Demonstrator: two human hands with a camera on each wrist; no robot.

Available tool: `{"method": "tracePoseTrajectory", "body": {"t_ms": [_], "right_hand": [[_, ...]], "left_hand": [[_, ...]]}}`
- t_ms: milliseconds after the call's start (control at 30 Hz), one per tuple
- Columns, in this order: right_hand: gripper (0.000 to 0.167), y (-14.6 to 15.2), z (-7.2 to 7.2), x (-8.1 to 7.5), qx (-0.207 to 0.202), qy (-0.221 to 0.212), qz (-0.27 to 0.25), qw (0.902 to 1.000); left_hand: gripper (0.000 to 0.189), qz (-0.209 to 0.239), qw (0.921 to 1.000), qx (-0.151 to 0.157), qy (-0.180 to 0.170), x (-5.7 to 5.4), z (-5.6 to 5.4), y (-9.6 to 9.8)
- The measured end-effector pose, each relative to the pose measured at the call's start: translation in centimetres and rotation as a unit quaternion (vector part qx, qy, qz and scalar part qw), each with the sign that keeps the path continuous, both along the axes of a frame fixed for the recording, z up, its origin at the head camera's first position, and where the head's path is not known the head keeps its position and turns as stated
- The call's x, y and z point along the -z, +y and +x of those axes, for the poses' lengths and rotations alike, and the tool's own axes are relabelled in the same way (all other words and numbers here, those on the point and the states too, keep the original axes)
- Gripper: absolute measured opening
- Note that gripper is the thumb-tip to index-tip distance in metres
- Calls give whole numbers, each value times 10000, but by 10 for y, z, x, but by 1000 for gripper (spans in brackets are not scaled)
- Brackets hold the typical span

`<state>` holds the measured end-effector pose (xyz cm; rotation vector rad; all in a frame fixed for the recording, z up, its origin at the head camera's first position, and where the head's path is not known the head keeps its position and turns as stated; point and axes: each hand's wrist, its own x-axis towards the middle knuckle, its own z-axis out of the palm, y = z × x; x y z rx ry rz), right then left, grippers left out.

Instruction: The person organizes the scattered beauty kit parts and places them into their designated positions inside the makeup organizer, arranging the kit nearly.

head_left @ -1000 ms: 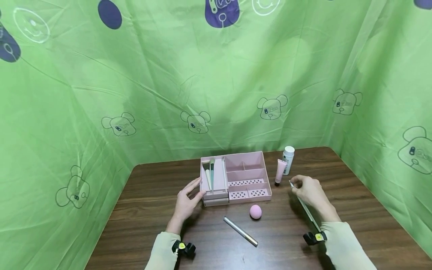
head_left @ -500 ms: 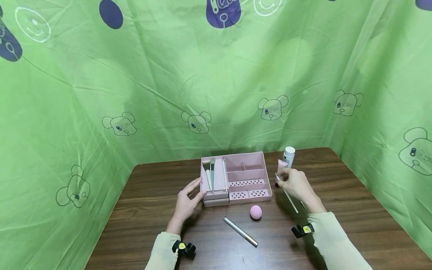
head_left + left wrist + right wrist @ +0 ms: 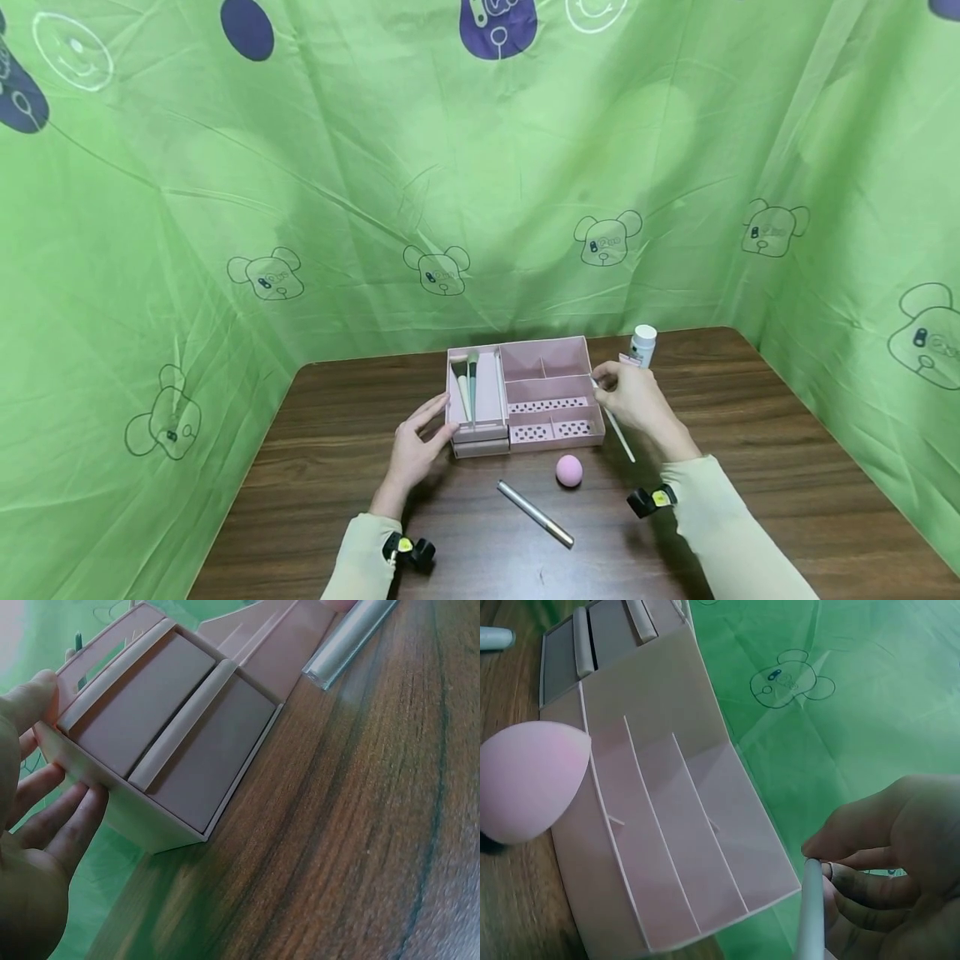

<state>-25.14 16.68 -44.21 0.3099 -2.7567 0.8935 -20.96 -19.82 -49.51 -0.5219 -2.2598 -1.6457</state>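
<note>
A pink makeup organizer [image 3: 553,392] stands on the table. Two makeup brushes [image 3: 462,392] lie on its left top, above two drawers [image 3: 210,742]. My left hand [image 3: 417,446] rests on the organizer's left front corner, thumb at the top edge and fingers extended against the side wall. My right hand [image 3: 636,400] pinches a slim pale stick [image 3: 811,915] between thumb and fingertips, just off the organizer's right wall. In the head view the stick slants down towards me, its upper end at the fingertips. The divided compartments [image 3: 667,840] beside it hold nothing.
A pink egg-shaped makeup sponge [image 3: 569,471] sits in front of the organizer, with a silver tube [image 3: 535,514] lying nearer me. Behind my right hand stand a white-capped bottle [image 3: 642,343] and a mostly hidden pink squeeze tube [image 3: 628,360]. Green cloth [image 3: 480,192] hangs behind the table.
My right hand has moved left with the pale stick, from right of the bottle to the organizer's right wall, now covering most of the squeeze tube. My left hand has stayed put.
</note>
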Motion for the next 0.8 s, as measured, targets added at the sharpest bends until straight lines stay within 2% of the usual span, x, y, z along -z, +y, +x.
{"method": "tracePoseTrajectory", "body": {"t_ms": [367, 567, 800], "right_hand": [[23, -19, -4, -10, -266, -5, -271, 9993], [21, -32, -7, -15, -337, -33, -345, 9988], [24, -48, -11, -19, -319, 108, -320, 9989]], "left_hand": [[46, 109, 9999, 4, -15, -1, -1, 0], [45, 4, 9999, -37, 93, -1, -1, 0], [47, 173, 9997, 61, -151, 0, -2, 0]]}}
